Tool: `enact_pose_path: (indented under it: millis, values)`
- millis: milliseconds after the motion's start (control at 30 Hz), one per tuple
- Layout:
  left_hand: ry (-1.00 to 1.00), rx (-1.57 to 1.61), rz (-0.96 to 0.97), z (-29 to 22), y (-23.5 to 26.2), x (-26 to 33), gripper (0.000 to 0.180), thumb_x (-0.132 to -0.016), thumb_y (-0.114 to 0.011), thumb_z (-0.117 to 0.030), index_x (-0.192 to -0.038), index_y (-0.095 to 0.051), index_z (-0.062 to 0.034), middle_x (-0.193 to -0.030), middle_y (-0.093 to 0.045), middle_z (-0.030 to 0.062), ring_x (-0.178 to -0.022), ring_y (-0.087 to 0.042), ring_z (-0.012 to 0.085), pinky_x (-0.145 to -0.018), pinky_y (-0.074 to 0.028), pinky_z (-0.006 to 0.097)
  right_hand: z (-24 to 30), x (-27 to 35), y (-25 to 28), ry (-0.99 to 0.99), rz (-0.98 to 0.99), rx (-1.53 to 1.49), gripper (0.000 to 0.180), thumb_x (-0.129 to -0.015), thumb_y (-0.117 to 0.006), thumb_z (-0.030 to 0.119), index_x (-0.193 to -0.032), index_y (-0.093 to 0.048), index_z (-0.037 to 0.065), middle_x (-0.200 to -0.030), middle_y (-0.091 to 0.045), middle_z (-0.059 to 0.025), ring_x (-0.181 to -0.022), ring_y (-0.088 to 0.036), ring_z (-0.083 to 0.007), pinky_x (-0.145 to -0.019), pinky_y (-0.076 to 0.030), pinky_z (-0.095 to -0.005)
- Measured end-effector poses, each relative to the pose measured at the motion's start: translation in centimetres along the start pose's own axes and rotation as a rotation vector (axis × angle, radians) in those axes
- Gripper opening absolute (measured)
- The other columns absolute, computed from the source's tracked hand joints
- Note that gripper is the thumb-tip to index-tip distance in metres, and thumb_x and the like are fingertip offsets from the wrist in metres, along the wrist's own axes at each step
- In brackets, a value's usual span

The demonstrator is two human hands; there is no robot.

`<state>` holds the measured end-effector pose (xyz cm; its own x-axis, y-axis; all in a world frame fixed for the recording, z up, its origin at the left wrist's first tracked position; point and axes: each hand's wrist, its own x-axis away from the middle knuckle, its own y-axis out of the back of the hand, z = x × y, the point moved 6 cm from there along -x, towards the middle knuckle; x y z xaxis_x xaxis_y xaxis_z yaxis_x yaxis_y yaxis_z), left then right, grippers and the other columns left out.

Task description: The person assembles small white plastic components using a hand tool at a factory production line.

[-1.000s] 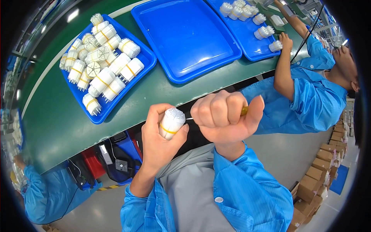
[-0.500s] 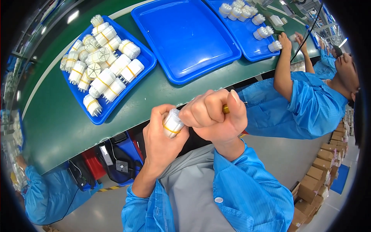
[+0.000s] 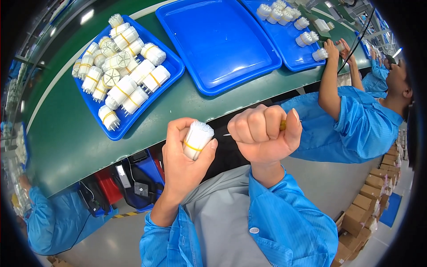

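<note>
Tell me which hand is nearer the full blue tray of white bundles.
Left. The left hand, holding a white bundle, sits just below the full blue tray; the right hand, gripping a thin tool, lies farther right.

Bundles [image 3: 121, 73] in left tray [image 3: 171, 71]; bare tray [image 3: 213, 40] right of it

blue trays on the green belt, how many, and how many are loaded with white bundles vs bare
Trays with white bundles: 2, the left tray and the far right tray
Bare trays: 1, the middle tray
Total blue trays: 3
Apart from the trays, the left hand holds one more white bundle.
</note>
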<state>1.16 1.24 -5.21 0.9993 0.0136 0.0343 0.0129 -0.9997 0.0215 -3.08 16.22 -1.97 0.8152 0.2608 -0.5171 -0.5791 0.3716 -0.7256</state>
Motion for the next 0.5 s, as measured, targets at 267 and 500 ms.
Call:
enact_pose_path:
  millis: [267,500]
  values:
    - [0.031,-0.030,0.027,0.6,0.1,0.1,0.039,-0.082,-0.069,-0.005,-0.116,-0.052,0.0011,-0.101,-0.062,0.0125,-0.083,-0.061,0.0151,-0.074,-0.050,0.031,-0.1,0.4,0.1,-0.013,-0.006,0.019,0.052,-0.103,-0.032,0.042,-0.060,-0.032,0.013,-0.052,-0.034,0.0014,-0.049,-0.024,-0.0124,-0.049,-0.024,-0.0313]
    - [-0.074,-0.122,0.055,-0.3,-0.7,0.1,0.042,-0.079,-0.071,-0.004,-0.117,-0.053,-0.0003,-0.094,-0.065,0.0128,-0.079,-0.065,0.0167,-0.071,-0.051,0.031,-0.4,-0.5,-1.7,0.069,0.058,-0.023,0.055,-0.102,-0.037,0.047,-0.059,-0.030,0.013,-0.052,-0.033,0.0012,-0.048,-0.025,-0.0126,-0.050,-0.024,-0.0316]
